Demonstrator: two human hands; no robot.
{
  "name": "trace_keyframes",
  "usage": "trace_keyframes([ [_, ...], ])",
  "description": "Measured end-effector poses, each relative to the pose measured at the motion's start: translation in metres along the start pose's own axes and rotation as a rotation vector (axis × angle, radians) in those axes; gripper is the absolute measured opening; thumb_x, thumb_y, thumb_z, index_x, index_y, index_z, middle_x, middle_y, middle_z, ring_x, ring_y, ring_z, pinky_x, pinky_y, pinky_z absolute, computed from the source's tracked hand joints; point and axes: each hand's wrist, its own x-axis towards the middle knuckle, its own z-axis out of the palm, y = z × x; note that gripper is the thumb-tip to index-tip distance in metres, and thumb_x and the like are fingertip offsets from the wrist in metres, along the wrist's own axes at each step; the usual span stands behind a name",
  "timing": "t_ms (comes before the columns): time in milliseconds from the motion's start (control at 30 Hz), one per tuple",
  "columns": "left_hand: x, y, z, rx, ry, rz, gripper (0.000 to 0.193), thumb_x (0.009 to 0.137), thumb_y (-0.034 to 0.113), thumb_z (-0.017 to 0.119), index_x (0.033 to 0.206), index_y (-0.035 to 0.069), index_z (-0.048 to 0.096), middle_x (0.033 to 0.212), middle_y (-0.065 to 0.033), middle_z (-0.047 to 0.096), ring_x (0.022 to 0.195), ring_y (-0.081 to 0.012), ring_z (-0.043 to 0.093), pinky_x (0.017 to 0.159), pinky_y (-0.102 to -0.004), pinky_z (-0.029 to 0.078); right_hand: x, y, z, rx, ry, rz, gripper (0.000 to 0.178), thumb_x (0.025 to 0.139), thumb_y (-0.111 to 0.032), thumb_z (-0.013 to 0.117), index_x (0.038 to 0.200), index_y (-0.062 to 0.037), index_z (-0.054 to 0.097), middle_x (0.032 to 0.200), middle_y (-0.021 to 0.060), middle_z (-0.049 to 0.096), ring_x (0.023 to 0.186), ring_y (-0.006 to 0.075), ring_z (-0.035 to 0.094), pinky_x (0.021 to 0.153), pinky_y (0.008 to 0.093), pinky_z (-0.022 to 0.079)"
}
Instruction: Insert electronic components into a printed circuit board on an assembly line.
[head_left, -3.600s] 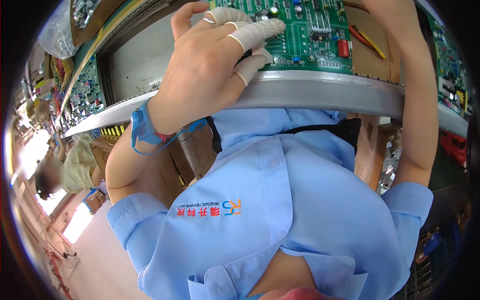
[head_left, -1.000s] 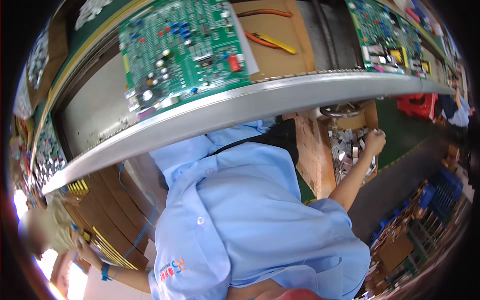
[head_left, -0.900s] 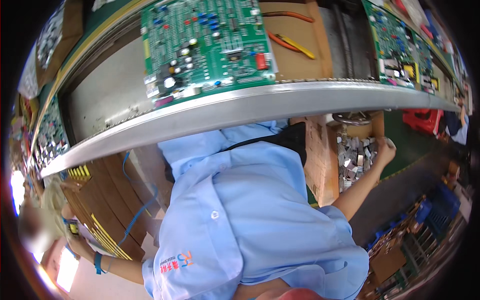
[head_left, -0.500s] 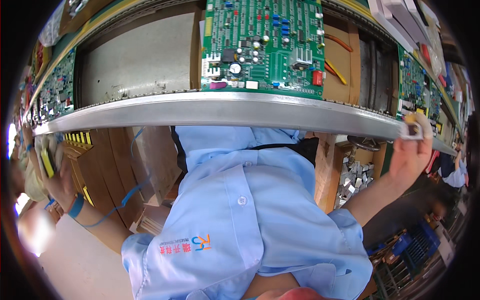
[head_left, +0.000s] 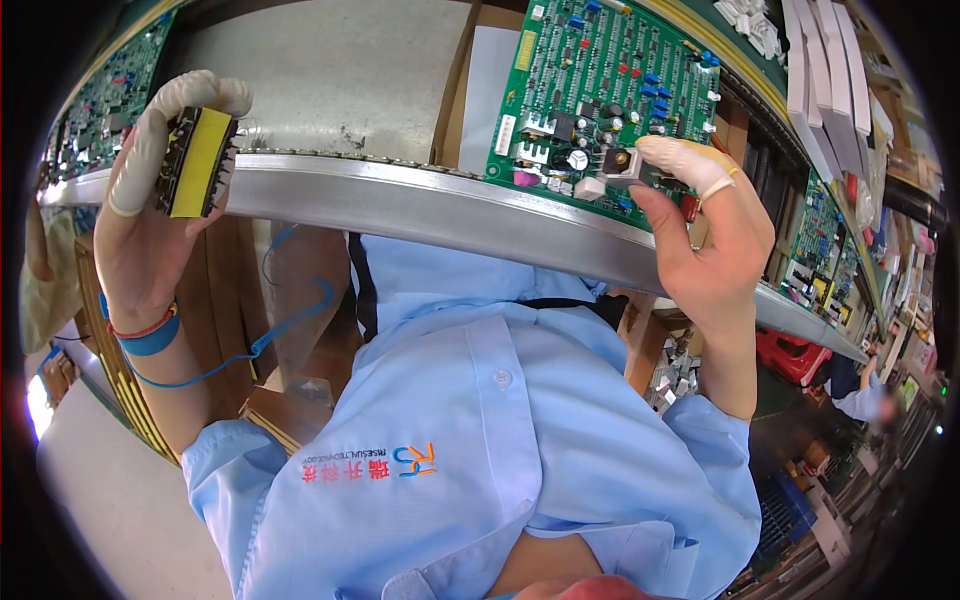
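Pinching a small grey metal component [head_left: 618, 166] between thumb and gloved forefinger, the right hand [head_left: 705, 240] holds it against the near edge of the green rectangular circuit board [head_left: 600, 95], wrist bent up from below the curved steel conveyor rail [head_left: 420, 205]. Left of that grip, the left hand [head_left: 150, 220] is raised palm-in, its fingers closed around a black transformer wrapped in yellow tape [head_left: 197, 162], just above the same rail. A blue wrist strap [head_left: 150, 338] circles the left wrist.

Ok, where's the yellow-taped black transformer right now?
In the head view, the yellow-taped black transformer is at upper left, held in the left hand, just above the curved metal rail, well left of the green circuit board.
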Motion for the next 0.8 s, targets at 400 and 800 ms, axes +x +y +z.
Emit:
trace_keyframes([
  [400,0.002,-0.005,0.016,0.307,-0.031,-0.026,0.104,0.063,0.042,0.088,0.142,-0.003,0.038,0.136,-0.0167,0.051,0.125,-0.0239,0.051,0.103,-0.0343,0.043,-0.005,0.005,0.009,-0.161,-0.075,-0.105,0.034,0.066,-0.004,0.075,0.1,-0.0058,0.071,0.085,0.0097,0.067,0.075,0.0292,0.063,0.069,0.0363,0.053],
  [800,0.005,-0.017,0.021,0.322,-0.11,-0.006,0.098,0.063,0.044,0.087,0.136,-0.005,0.044,0.13,-0.0157,0.055,0.119,-0.024,0.056,0.103,-0.0347,0.043,-0.005,0.008,0.01,-0.16,-0.062,-0.192,0.034,0.064,-0.001,0.073,0.098,-0.0032,0.07,0.092,0.0097,0.069,0.079,0.0283,0.065,0.069,0.0353,0.053],
])
